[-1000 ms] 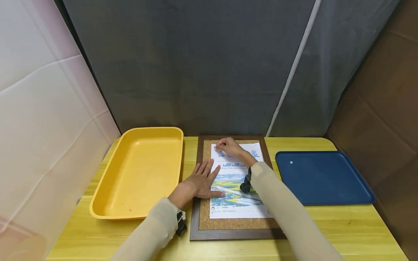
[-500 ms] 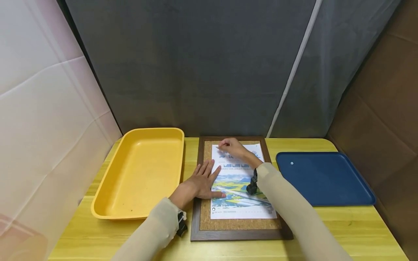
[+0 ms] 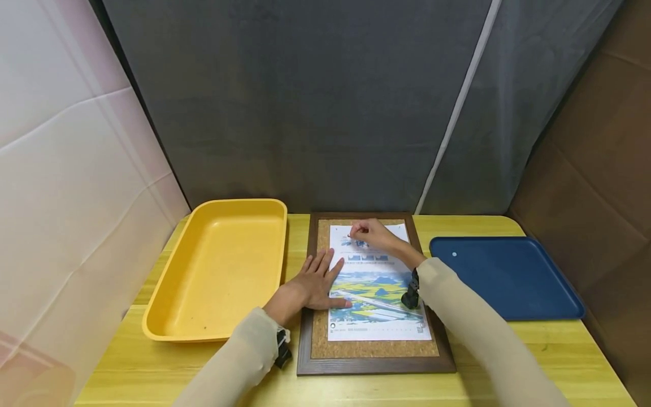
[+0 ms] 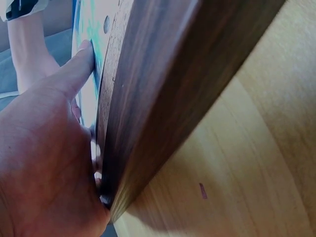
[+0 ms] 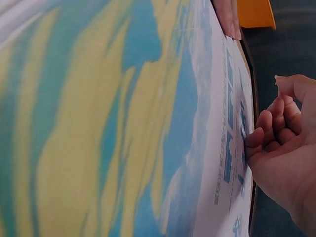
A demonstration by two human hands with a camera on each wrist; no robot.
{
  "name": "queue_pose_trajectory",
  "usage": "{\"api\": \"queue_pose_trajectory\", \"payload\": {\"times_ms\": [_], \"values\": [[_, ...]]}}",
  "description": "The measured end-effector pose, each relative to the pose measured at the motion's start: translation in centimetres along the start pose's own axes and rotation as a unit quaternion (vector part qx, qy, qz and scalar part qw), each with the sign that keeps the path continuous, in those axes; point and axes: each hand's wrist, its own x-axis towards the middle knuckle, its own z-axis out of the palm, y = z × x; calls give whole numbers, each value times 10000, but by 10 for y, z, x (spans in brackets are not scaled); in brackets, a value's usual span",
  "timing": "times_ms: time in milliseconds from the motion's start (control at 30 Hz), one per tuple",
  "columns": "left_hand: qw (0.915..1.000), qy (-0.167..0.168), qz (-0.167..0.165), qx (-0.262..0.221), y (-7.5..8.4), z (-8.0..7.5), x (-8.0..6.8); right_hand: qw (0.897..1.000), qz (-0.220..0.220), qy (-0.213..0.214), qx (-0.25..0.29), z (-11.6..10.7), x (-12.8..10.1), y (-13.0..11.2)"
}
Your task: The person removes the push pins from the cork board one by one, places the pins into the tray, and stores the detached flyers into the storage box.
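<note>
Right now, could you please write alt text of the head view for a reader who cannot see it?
A left hand presses a printed sheet flat on a framed cork board, while the right hand pinches something small and red near the sheet's top edge. A yellow tray and a blue tray flank the board.

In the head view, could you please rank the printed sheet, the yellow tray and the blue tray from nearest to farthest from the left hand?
1. Printed sheet: under the left hand's fingers.
2. Yellow tray: just left.
3. Blue tray: far right, beyond the corkboard.
</note>
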Motion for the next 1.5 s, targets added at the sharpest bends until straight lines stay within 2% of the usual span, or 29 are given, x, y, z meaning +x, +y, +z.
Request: {"api": "queue_pose_trajectory", "payload": {"times_ms": [233, 567, 833, 1067, 1267, 1433, 1500], "values": [[10000, 63, -7, 40, 1, 0, -3, 9998, -159, 16, -73, -3, -8, -1], [10000, 50, -13, -26, 2, 0, -1, 9991, -243, -326, -90, -9, -25, -6], [10000, 24, -53, -39, 3, 1, 0, 9985, -310, -430, -124, -16, -39, -5], [9997, 2, -29, -240, 1, 2, 2, 9978, -438, -450, -212, -24, -54, -10], [9997, 82, 51, -203, 4, -4, -6, 9971, -544, -525, -51, -30, -65, -10], [9999, 81, 56, -88, 9, -14, -17, 9963, -674, -494, -202, -35, -75, -10], [9998, 105, 81, -137, 7, -10, -13, 9961, -688, -491, -253, -38, -79, -9]]}}
